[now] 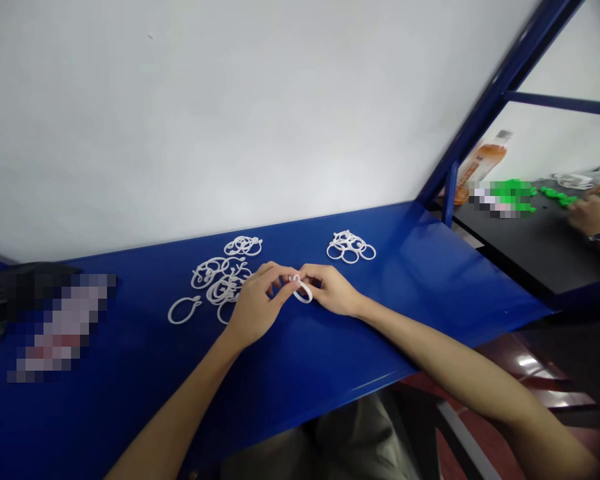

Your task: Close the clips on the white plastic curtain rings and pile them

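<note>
Your left hand (pixel 254 305) and right hand (pixel 331 291) meet mid-table, both pinching one white ring (pixel 304 291) at the fingertips, just over the blue table (pixel 330 360). The ring pile (pixel 221 277) sits at 10 o'clock of your left hand, right beside the knuckles; can't tell if touching. A lone ring (pixel 184 311) lies at 9 o'clock, apart. A small ring cluster (pixel 351 247) is at 1 o'clock of your right hand, near. Far out at 2 o'clock are a bottle (pixel 480 167), green pieces (pixel 560 195) and a co-worker's hand (pixel 593 215) on a dark table (pixel 540 253).
</note>
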`<state>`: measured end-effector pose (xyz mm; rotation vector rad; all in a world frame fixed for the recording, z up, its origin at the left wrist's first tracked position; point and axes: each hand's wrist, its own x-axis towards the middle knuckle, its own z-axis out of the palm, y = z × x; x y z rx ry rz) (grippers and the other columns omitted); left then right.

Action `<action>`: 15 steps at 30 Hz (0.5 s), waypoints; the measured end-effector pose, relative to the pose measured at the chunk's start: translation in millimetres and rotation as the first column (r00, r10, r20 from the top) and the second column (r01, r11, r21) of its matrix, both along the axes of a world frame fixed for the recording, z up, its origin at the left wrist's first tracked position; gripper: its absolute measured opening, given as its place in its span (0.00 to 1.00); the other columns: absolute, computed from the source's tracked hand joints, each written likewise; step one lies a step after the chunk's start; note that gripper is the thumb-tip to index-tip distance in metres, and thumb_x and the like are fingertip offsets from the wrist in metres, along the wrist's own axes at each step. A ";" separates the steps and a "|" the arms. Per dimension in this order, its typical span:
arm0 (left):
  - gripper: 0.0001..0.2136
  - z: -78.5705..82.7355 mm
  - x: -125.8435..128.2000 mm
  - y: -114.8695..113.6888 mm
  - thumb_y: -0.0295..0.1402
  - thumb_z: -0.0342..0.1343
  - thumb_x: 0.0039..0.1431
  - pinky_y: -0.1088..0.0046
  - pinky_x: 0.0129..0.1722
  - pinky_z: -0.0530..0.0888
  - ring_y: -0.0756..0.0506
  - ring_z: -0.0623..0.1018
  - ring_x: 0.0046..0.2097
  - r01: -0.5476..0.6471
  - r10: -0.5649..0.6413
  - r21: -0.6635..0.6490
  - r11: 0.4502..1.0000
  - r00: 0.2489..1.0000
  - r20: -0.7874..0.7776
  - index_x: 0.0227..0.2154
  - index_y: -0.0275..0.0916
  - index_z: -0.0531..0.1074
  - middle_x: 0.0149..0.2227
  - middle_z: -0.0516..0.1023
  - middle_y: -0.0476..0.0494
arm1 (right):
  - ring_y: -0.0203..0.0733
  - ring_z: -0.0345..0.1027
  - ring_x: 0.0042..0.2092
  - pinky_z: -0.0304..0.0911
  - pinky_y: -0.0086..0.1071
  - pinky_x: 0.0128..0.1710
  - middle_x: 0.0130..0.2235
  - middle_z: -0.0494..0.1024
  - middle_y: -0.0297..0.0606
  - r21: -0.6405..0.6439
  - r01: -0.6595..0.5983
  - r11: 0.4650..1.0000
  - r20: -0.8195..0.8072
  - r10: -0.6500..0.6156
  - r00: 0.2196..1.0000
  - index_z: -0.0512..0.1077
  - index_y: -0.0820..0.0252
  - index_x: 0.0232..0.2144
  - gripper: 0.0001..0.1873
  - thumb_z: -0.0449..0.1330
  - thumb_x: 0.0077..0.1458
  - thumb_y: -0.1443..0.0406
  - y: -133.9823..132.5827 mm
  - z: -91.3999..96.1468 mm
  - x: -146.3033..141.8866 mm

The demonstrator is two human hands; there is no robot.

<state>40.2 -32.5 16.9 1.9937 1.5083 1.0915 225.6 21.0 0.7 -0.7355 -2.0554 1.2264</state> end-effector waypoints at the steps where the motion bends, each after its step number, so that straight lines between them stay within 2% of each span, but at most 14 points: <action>1: 0.07 -0.8 -0.1 0.5 0.39 0.57 0.62 0.73 0.34 0.70 0.50 0.71 0.31 -0.005 0.005 0.003 1.000 1.000 -0.006 0.37 0.45 0.76 0.34 0.75 0.51 | 0.34 0.64 0.29 0.59 0.28 0.31 0.29 0.73 0.32 0.012 0.003 1.000 0.013 -0.003 1.000 0.72 0.60 0.32 0.13 0.60 0.62 0.57 0.3 -0.5 -0.2; 3: 0.06 -2.6 -0.6 2.0 0.39 0.58 0.61 0.72 0.34 0.70 0.50 0.72 0.31 -0.030 0.030 -0.002 1.000 1.000 -0.007 0.35 0.44 0.76 0.33 0.76 0.51 | 0.36 0.67 0.32 0.61 0.29 0.33 0.32 0.76 0.34 0.016 0.043 0.999 0.018 -0.043 0.999 0.74 0.60 0.35 0.14 0.56 0.65 0.56 1.1 -0.9 -0.6; 6: 0.06 -5.0 -2.3 4.9 0.39 0.59 0.60 0.71 0.35 0.70 0.49 0.73 0.31 -0.114 0.114 -0.039 0.993 0.993 0.014 0.34 0.44 0.76 0.32 0.78 0.51 | 0.36 0.69 0.31 0.64 0.30 0.33 0.35 0.78 0.36 -0.050 0.138 0.989 -0.040 -0.140 0.989 0.73 0.59 0.43 0.20 0.47 0.70 0.54 2.0 0.0 -0.2; 8: 0.06 -6.4 -3.7 6.5 0.40 0.59 0.60 0.70 0.35 0.70 0.49 0.74 0.30 -0.160 0.163 -0.080 0.984 0.986 0.042 0.34 0.44 0.75 0.31 0.78 0.51 | 0.35 0.69 0.29 0.65 0.30 0.32 0.33 0.78 0.35 -0.035 0.162 0.986 -0.056 -0.163 0.985 0.72 0.59 0.47 0.18 0.50 0.68 0.53 1.5 1.2 0.8; 11: 0.09 -8.1 -5.2 7.4 0.42 0.60 0.58 0.71 0.32 0.69 0.49 0.74 0.29 -0.169 0.188 -0.151 0.974 0.974 0.126 0.35 0.43 0.75 0.31 0.79 0.51 | 0.35 0.71 0.31 0.66 0.30 0.33 0.34 0.79 0.34 0.107 0.143 0.984 -0.027 -0.141 0.990 0.72 0.58 0.47 0.14 0.59 0.64 0.58 -1.2 3.3 1.8; 15: 0.12 -9.6 -6.2 6.9 0.44 0.62 0.55 0.72 0.31 0.69 0.49 0.76 0.31 -0.092 0.137 -0.185 0.978 0.958 0.253 0.37 0.43 0.75 0.32 0.80 0.50 | 0.35 0.72 0.31 0.66 0.28 0.32 0.34 0.79 0.35 0.171 0.094 0.981 -0.015 -0.093 0.996 0.74 0.59 0.43 0.09 0.56 0.66 0.61 -4.5 6.5 2.4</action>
